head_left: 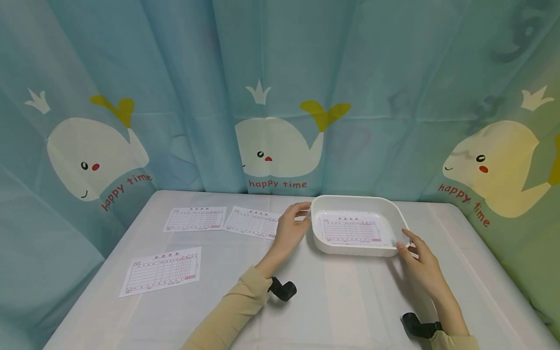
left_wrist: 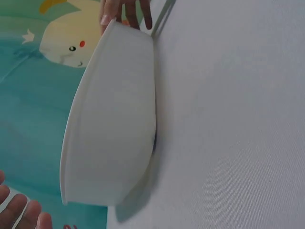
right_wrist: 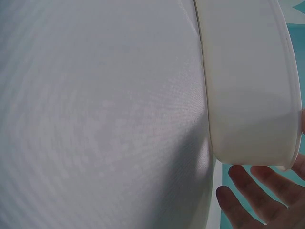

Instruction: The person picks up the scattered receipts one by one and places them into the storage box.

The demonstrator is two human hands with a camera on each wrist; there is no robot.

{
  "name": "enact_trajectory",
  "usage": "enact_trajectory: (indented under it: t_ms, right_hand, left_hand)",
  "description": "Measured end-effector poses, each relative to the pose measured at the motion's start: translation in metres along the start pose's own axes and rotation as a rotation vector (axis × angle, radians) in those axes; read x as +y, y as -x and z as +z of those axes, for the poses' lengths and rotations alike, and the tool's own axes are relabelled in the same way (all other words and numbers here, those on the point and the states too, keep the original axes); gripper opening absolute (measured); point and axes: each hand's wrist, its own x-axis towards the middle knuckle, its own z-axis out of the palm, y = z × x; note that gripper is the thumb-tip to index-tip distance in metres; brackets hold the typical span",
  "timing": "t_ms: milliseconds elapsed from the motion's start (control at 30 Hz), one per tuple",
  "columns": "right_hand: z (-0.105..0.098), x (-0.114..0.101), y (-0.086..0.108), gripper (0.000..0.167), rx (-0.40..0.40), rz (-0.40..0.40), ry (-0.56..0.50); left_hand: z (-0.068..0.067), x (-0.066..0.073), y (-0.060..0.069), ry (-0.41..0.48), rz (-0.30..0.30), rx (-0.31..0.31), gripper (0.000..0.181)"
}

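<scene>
A white plastic tray point(head_left: 356, 250) with rounded corners sits toward the back right of the table. Inside it lies a printed receipt form point(head_left: 352, 230) with a red-lined grid. My right hand point(head_left: 422, 265) holds the tray's right front corner, thumb on the rim and fingers along the outer end. At the opposite end is my left hand point(head_left: 290, 228), its fingers loosely bent beside the rim; in the left wrist view its fingers point(left_wrist: 16, 212) show a gap from the tray wall. Near the left hand, a second form point(head_left: 253, 222) lies partly hidden behind it.
Two more forms lie on the left of the white-covered table point(head_left: 332, 311): one form point(head_left: 195, 219) at the back, another form point(head_left: 162, 271) nearer the front. A blue-green curtain point(head_left: 280, 58) with whale prints hangs behind and along both sides.
</scene>
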Motion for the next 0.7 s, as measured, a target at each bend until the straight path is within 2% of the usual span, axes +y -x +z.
enact_trajectory:
  t_ms: [300,700]
  right_hand:
    - [0.000,0.001,0.000,0.062,-0.006,0.004,-0.008]
    - [0.000,0.002,0.000,0.063,-0.005,0.015,0.005]
  left_hand:
    - [-0.028,-0.017,0.002,-0.018,0.011,0.103,0.033]
    - [-0.063,-0.041,-0.004,-0.046,-0.064,0.222,0.033]
